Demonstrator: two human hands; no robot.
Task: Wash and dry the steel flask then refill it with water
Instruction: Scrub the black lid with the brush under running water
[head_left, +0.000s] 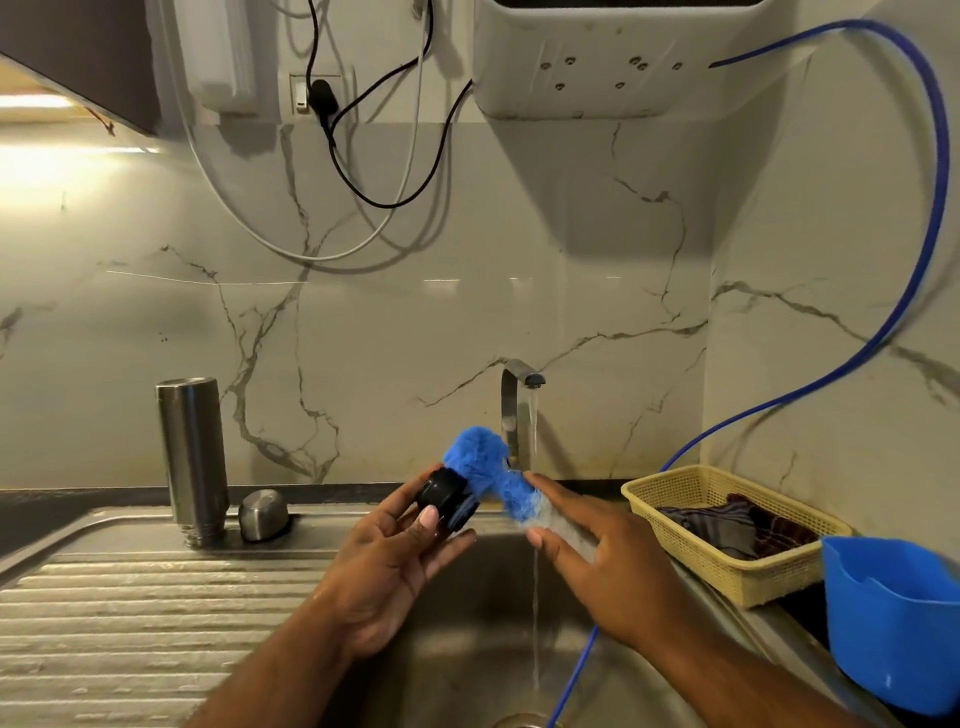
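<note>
The left hand pinches the black stopper between thumb and fingertips. It turns the stopper to meet the blue scrubber, which the right hand clasps with nearly straight fingers. Both are at centre frame by the running tap, so drips fall into the sink. At left the steel flask stands mouth-down on the drainboard, probably draining.

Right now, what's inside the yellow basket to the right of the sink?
The yellow basket holds a crumpled dark striped cloth. Anything under the cloth is covered, and the basket's near wall hides part of its floor.
</note>
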